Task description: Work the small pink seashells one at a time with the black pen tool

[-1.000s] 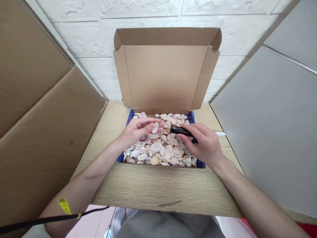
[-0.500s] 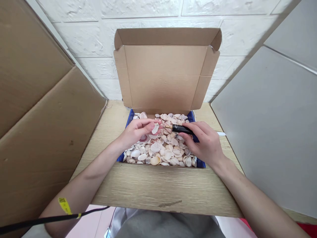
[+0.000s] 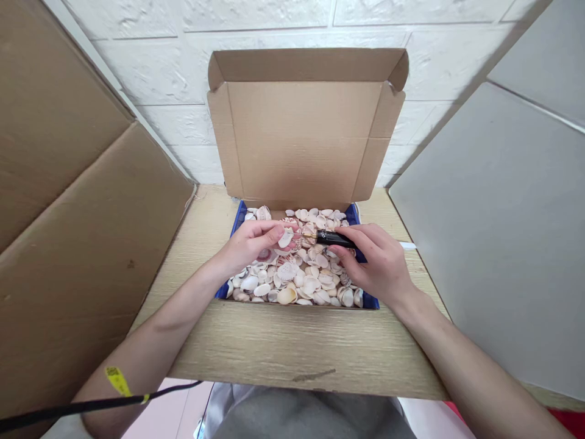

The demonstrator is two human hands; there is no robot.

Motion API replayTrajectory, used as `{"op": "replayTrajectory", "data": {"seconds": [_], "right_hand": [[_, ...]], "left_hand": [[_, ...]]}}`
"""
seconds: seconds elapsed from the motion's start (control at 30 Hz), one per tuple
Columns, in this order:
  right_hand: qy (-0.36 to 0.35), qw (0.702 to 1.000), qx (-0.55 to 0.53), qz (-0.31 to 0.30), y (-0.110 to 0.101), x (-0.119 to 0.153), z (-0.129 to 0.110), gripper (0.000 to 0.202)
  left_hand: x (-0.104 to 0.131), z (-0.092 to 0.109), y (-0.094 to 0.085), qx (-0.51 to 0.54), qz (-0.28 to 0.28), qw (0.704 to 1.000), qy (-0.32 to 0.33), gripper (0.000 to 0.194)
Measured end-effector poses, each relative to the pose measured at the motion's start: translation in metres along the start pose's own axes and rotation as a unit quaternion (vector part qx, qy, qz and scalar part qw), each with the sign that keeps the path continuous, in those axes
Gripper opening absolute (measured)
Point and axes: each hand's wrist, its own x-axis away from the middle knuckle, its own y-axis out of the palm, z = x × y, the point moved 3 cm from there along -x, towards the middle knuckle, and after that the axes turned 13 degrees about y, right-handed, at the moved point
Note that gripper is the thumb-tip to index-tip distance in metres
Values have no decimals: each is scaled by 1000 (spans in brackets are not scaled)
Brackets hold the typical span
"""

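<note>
My left hand [image 3: 256, 244] pinches a small white shell [image 3: 286, 237] between thumb and fingers, above the left part of an open box. My right hand [image 3: 375, 258] grips a black pen-shaped tool [image 3: 336, 238] with a gold-coloured front end. Its thin tip points left and reaches the right side of the held shell; whether the two touch is too small to tell. Beneath both hands, the box with blue side walls [image 3: 237, 214] is filled with loose white, cream and pinkish shells [image 3: 311, 284].
The box's brown cardboard lid [image 3: 304, 137] stands raised against a white brick wall [image 3: 155, 70]. Cardboard [image 3: 91, 225] rises at the left, a grey panel [image 3: 507, 225] at the right. A black cable [image 3: 91, 405] with a yellow tag crosses my left forearm above the wooden table [image 3: 301, 347].
The shell in my left hand has turned slightly, and the tool has shifted a little to the left. Both hands otherwise keep nearly the same place.
</note>
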Motion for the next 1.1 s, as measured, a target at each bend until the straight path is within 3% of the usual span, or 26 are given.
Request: {"op": "replayTrajectory", "data": {"seconds": [1.1], "right_hand": [[-1,1000,-6,-27,2,1,2,21]], "left_hand": [[0,1,2,-2,4,1000,-8,51]]}}
